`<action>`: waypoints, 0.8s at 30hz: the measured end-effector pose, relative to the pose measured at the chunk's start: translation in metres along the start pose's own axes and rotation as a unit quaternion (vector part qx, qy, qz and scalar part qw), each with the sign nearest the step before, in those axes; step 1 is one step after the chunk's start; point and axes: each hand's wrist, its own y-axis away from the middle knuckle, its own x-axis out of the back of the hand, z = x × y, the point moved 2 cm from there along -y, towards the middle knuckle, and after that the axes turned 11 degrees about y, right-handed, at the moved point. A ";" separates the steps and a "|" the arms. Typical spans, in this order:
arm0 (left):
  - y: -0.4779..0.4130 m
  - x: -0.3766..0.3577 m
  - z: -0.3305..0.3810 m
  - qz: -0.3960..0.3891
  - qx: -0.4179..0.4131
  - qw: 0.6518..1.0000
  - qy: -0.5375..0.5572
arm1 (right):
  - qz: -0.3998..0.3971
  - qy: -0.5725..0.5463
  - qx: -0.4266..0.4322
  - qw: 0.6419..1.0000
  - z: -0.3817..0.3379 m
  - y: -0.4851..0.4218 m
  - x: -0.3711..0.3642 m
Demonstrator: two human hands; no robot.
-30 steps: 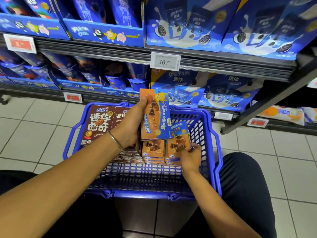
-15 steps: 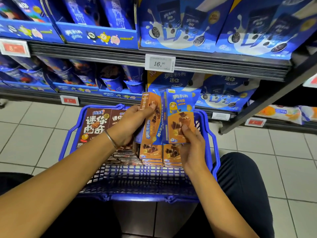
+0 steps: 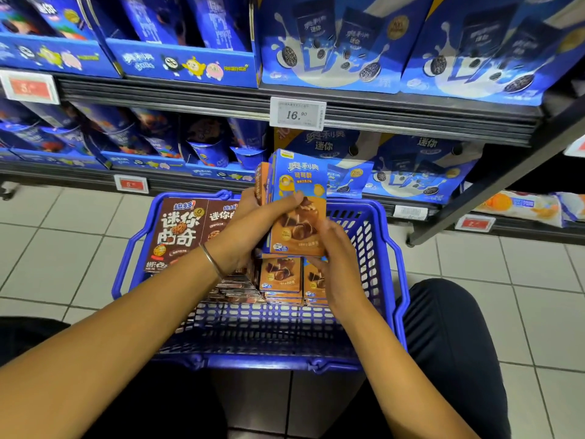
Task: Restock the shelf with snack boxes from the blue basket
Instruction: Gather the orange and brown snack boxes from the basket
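Note:
A blue plastic basket (image 3: pixel 387 280) sits on the tiled floor in front of me. Above it I hold a small stack of orange-and-blue snack boxes (image 3: pixel 299 198) upright. My left hand (image 3: pixel 250 229) grips the stack from the left, thumb across the front box. My right hand (image 3: pixel 335 258) holds the stack's lower right edge. More orange snack boxes (image 3: pixel 280 277) stand in the basket below, with brown cookie boxes (image 3: pixel 180 231) at its far left. The shelf (image 3: pixel 380 122) of blue cookie packs rises behind the basket.
A price tag reading 16.90 (image 3: pixel 297 114) hangs on the upper shelf rail. Red price tags (image 3: pixel 131 184) mark the lower rail. A dark shelf upright (image 3: pixel 493 191) slants down on the right. My dark-trousered knee (image 3: pixel 449 337) is beside the basket.
My right hand lifted a second orange box out of the basket and brought it against the box in my left hand. Both hands now hold the boxes together as one stack.

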 end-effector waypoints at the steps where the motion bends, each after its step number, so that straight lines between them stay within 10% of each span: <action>1: -0.001 0.002 0.004 0.016 -0.005 1.000 0.009 | 0.013 0.000 -0.018 1.000 0.006 -0.004 0.002; 7: 0.001 0.009 0.031 0.059 0.004 0.998 0.036 | 0.021 0.356 -0.174 0.918 0.088 -0.031 -0.006; 12: 0.005 0.008 0.036 0.054 0.005 0.998 0.037 | 0.041 0.529 -0.112 0.840 0.115 -0.034 -0.023; 18: 0.004 0.007 0.040 0.053 0.009 0.998 0.033 | 0.077 0.253 -0.139 0.954 0.100 -0.024 -0.021; 24: -0.005 0.017 0.051 0.068 0.003 0.998 -0.002 | 0.188 0.007 -0.055 0.981 0.051 -0.004 0.024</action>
